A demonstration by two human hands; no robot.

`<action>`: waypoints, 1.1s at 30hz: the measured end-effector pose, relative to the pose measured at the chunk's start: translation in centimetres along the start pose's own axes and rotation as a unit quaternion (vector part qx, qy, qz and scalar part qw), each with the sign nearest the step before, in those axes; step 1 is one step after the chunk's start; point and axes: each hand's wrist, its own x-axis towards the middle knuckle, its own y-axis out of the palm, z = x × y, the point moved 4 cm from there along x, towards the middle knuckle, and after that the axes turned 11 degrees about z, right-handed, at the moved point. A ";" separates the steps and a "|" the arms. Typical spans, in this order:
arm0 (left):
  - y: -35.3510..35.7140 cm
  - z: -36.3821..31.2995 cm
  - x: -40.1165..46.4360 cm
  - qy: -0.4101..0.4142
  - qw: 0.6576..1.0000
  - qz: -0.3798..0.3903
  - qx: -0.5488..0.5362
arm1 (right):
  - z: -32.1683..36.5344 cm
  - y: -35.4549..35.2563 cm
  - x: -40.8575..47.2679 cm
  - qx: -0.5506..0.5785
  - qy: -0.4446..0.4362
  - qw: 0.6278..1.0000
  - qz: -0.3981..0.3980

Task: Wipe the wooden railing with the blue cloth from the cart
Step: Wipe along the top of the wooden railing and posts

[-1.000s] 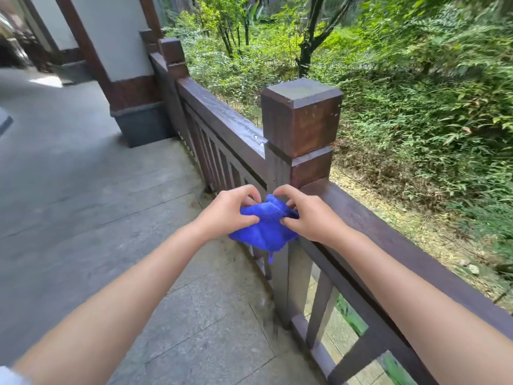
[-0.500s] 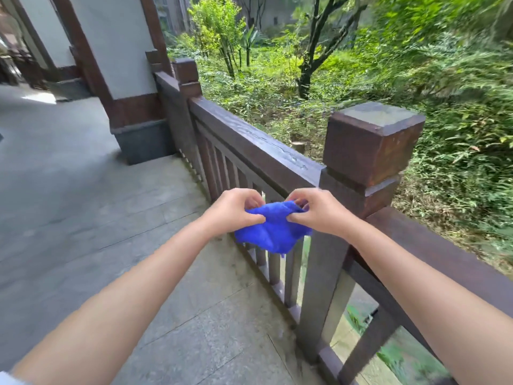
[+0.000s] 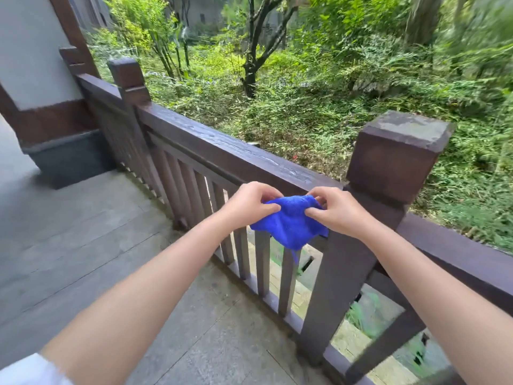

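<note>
A blue cloth (image 3: 290, 222) hangs bunched between my two hands, in front of the dark wooden railing (image 3: 222, 147). My left hand (image 3: 248, 204) pinches its left upper edge and my right hand (image 3: 334, 211) pinches its right upper edge. The cloth is held just below the top rail, beside a square post (image 3: 394, 157). The top rail runs from this post back left to a second post (image 3: 127, 79). The cart is not in view.
Grey stone paving (image 3: 97, 245) lies to my left. A white wall with a dark stone base (image 3: 66, 159) stands at the far left. Beyond the railing the ground drops to dense green plants and a tree (image 3: 251, 65).
My view has swung right and forward along the railing, so the near post now sits further right. Both hands keep hold of the cloth, which is spread slightly wider.
</note>
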 end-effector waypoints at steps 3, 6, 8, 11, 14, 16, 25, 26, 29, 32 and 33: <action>-0.3 0.7 3.2 0.017 1.000 0.012 0.005 | -0.7 -0.3 2.1 -0.033 0.034 0.998 -0.030; -1.1 2.1 6.8 0.020 0.999 0.028 0.019 | -1.6 -0.5 4.8 -0.046 0.056 0.996 -0.057; -2.0 2.9 9.0 0.024 0.999 0.033 0.035 | -1.9 -0.7 6.7 -0.042 0.066 0.995 -0.064; -3.7 3.7 11.8 0.043 0.996 0.066 0.029 | -1.9 -1.3 9.3 -0.021 0.089 0.993 -0.074; -5.2 4.1 14.4 0.061 0.992 0.102 0.043 | -1.9 -2.2 11.2 -0.010 0.122 0.990 -0.075; -5.6 4.1 16.1 0.074 0.988 0.128 0.048 | -2.2 -2.7 12.0 -0.016 0.160 0.984 -0.075; -2.0 3.6 22.6 0.147 0.960 0.212 0.108 | -5.4 -2.7 12.8 -0.113 0.356 0.921 -0.110; -1.9 3.7 23.1 0.154 0.959 0.207 0.119 | -5.6 -2.5 12.9 -0.113 0.369 0.914 -0.123; -1.6 4.3 23.6 0.174 0.958 0.184 0.133 | -5.3 -1.3 13.3 -0.131 0.373 0.905 -0.159; -0.8 4.4 21.2 0.301 0.931 0.021 0.206 | -4.3 0.9 13.5 -0.210 0.267 0.908 -0.246; 0.3 4.4 20.3 0.335 0.913 0.030 0.232 | -4.5 1.8 13.2 -0.224 0.255 0.905 -0.256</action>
